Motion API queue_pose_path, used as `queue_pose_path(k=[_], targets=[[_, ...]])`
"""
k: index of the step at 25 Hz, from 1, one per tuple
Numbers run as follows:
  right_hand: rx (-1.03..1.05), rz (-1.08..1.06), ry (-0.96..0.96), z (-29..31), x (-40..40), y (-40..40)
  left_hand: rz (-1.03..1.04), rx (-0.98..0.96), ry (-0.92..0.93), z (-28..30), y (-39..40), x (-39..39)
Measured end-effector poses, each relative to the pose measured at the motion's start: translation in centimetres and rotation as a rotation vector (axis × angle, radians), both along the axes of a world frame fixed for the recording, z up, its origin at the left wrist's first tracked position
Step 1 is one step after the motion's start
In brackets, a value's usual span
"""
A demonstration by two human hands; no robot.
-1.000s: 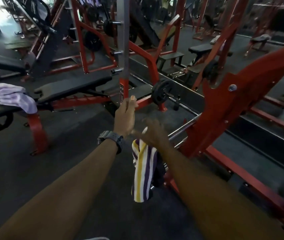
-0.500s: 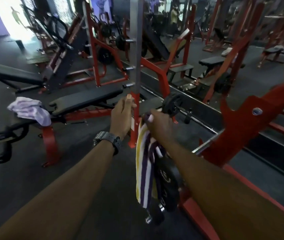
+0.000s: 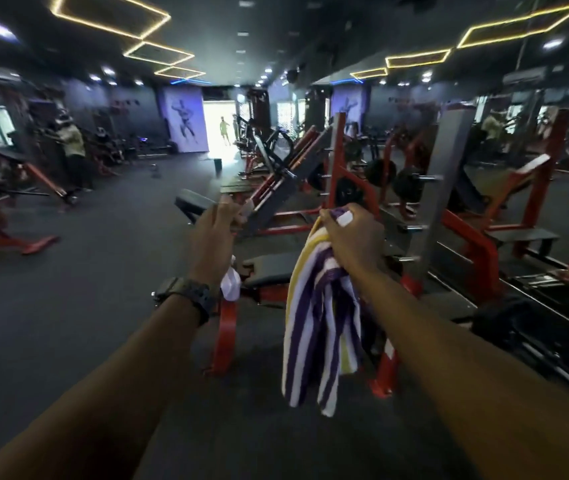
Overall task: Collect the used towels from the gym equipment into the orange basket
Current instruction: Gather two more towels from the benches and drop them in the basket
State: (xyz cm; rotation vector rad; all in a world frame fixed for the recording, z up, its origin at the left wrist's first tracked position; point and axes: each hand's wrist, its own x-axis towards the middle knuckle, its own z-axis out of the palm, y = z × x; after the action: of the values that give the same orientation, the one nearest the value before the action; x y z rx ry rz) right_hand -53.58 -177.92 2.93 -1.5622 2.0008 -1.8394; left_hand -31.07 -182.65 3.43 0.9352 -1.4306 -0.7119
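Observation:
My right hand point(image 3: 352, 239) is closed on the top of a purple, white and yellow striped towel point(image 3: 321, 337), which hangs freely below my fist. My left hand point(image 3: 213, 237) is raised beside it, back toward me, with nothing in it and its fingers blurred. Just past my left wrist, a pale lilac towel point(image 3: 231, 289) peeks out on the end of a black bench point(image 3: 269, 268) with red legs. No orange basket is in view.
A grey upright post point(image 3: 447, 202) and red racks with weight plates point(image 3: 407, 183) stand to the right, along a mirrored wall. More benches and machines line the middle. A person point(image 3: 71, 150) stands at the far left. Dark floor point(image 3: 85, 271) stretches left.
My view has lifted from the floor to the whole gym. My right hand has raised the striped towel clear of the machine. My left hand has come away from the grey post.

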Motion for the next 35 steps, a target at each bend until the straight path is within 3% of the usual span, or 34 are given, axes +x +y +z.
queue_pose_path(k=[10,26,35], targets=[[0.055,0.056,0.024,-3.7,9.2,-18.2,0.127,0.100,0.104,-2.5,-15.0,10.4],[0.235,0.276,0.164,-9.0,5.8,-56.6,0.267,0.218,0.120,-9.6,-49.6,6.8],[0.361,0.178,0.316,-13.9,5.3,-76.7,0.290,0.312,0.130,-15.9,-72.4,7.9]])
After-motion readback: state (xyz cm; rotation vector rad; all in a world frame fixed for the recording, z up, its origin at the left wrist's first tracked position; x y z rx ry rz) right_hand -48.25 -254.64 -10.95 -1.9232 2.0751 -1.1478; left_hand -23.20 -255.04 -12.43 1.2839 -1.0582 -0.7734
